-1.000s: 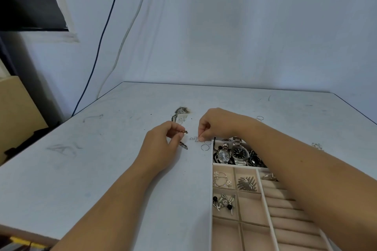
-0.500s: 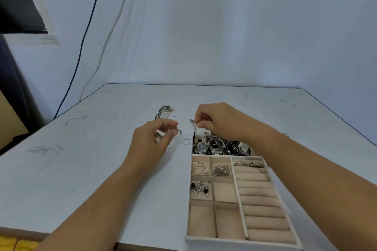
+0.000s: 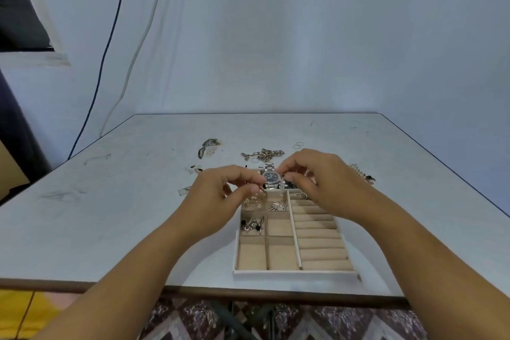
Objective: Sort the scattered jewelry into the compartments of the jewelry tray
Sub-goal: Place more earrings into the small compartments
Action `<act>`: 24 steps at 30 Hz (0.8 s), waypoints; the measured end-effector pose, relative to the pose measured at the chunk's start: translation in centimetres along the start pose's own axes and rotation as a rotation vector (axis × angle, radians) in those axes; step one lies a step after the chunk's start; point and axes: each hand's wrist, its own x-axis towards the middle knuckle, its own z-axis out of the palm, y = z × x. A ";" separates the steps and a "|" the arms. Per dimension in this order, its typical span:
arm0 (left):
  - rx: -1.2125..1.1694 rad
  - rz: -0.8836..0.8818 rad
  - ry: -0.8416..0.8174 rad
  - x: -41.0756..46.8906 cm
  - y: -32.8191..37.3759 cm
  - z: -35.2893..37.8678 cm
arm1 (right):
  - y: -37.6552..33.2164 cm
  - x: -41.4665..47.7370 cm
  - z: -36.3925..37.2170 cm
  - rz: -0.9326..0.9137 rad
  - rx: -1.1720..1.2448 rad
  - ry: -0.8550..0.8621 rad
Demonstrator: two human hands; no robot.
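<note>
Pale blue walls back a scuffed white table (image 3: 110,218), where the jewelry tray (image 3: 295,274) sits near the front edge with a watch (image 3: 271,177) in its far compartment and loose chains (image 3: 263,154) beyond it. Both forearms reach forward over the tray — the left hand (image 3: 218,193) and right hand (image 3: 323,182) meet above its far end. Each has fingertips pinched together, on something too small to make out.
</note>
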 end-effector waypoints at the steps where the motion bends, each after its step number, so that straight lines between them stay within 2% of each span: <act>1: 0.006 -0.002 -0.032 -0.3 0.3 0.0 | 0.1 -0.6 0.1 -0.004 0.007 0.007; 5: 0.025 -0.008 -0.118 -1.1 0.8 0.5 | 0.5 -2.1 0.8 -0.044 -0.002 0.085; 13: -0.031 -0.022 -0.149 -2.0 1.4 2.1 | 1.6 -3.2 1.5 -0.125 -0.045 0.300; 17: -0.033 -0.013 -0.172 -1.8 1.2 2.8 | 2.2 -3.5 2.1 -0.131 -0.021 0.327; 24: 0.160 -0.009 -0.197 -1.0 0.4 2.4 | 2.0 -4.1 2.5 -0.113 0.039 0.290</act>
